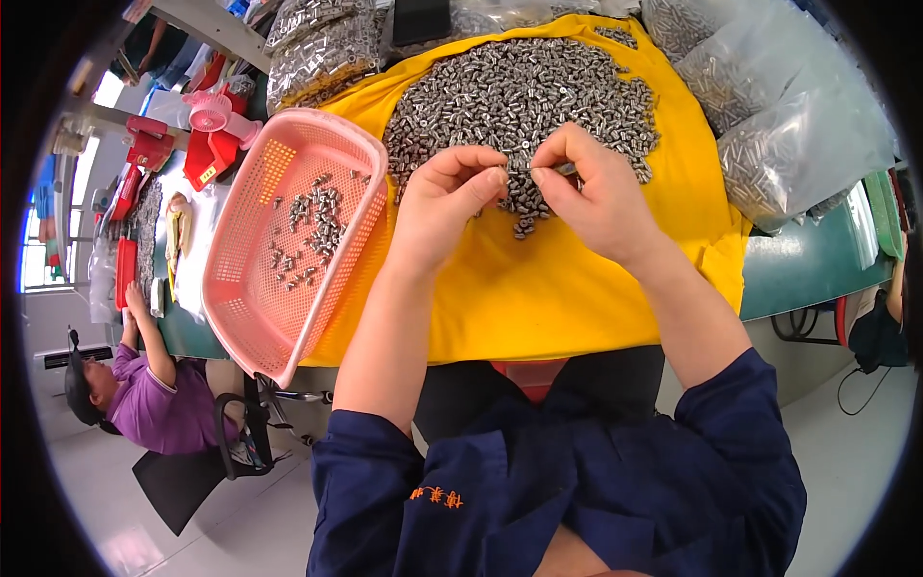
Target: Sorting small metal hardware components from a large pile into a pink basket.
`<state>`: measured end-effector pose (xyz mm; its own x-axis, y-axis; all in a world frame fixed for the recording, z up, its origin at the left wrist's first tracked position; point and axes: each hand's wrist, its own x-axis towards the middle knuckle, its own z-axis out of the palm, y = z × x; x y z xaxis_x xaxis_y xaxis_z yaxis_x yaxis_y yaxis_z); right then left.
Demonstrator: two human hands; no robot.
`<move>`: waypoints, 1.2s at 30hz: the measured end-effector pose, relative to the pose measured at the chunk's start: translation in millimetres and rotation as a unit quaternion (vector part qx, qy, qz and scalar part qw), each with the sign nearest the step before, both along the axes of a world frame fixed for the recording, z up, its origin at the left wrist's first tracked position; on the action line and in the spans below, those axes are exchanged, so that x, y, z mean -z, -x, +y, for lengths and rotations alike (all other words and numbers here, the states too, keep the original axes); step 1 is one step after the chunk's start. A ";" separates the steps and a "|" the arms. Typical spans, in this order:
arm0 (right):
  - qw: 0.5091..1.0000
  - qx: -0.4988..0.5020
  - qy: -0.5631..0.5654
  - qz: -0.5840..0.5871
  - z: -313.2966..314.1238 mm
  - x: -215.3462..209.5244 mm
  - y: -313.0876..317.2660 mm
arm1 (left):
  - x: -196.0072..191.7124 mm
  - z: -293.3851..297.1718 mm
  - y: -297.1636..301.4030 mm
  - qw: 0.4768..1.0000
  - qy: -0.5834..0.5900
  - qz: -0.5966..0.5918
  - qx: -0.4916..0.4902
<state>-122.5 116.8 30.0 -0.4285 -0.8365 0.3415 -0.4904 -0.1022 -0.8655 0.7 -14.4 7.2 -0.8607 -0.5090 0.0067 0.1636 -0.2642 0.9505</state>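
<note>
A wide heap of small shiny metal cylinders (519, 91) lies on a yellow cloth (538, 298). Over the near edge of the heap, my two hands face each other a short way apart. My left hand (450, 200) is closed, thumb and forefinger pinched together; whatever they hold is too small to make out. The thumb and forefinger of my right hand (598, 192) also meet in a pinch, their contents mostly hidden. To the left, a pink perforated plastic basket (332, 115) holds a scattering of similar metal cylinders (322, 216).
Clear bags of metal parts (769, 159) stand along the right; more packed bags (322, 58) and a dark phone (421, 21) are at the back. A pink fan (210, 111) stands beyond the basket. A person in purple (168, 404) sits at the left on a black chair.
</note>
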 end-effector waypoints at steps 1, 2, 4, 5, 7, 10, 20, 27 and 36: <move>1.000 -0.003 0.001 -0.012 0.1 0.6 -0.4 | 0.3 0.3 0.0 0.998 -0.061 0.003 0.022; 1.000 -0.003 0.001 -0.013 0.2 0.2 -1.3 | 0.9 0.7 0.0 0.998 -0.062 0.002 0.022; 1.000 0.003 0.008 -0.024 -0.2 -2.6 -2.7 | 1.7 1.2 1.3 0.991 -0.113 0.049 0.052; 1.000 0.003 0.008 -0.024 -0.3 -2.9 -3.2 | 1.5 2.0 1.5 0.991 -0.113 0.049 0.053; 0.999 -0.012 0.021 -0.047 -0.3 -3.4 -3.9 | 0.7 3.9 1.6 0.990 -0.126 0.036 0.053; 0.998 -0.021 0.014 -0.051 0.2 -5.5 -4.1 | 1.7 4.6 2.0 0.990 -0.116 0.044 0.063; 0.995 0.022 0.008 0.100 -0.2 1.5 -4.5 | 4.3 8.1 5.5 0.999 -0.018 0.047 0.019; 1.000 0.006 0.010 0.005 -2.6 1.5 -7.6 | -2.1 11.7 3.9 0.998 0.048 0.043 -0.014; 0.990 0.042 0.087 -0.106 -2.7 3.9 6.6 | -50.3 -21.9 -76.1 0.836 0.412 0.023 -0.363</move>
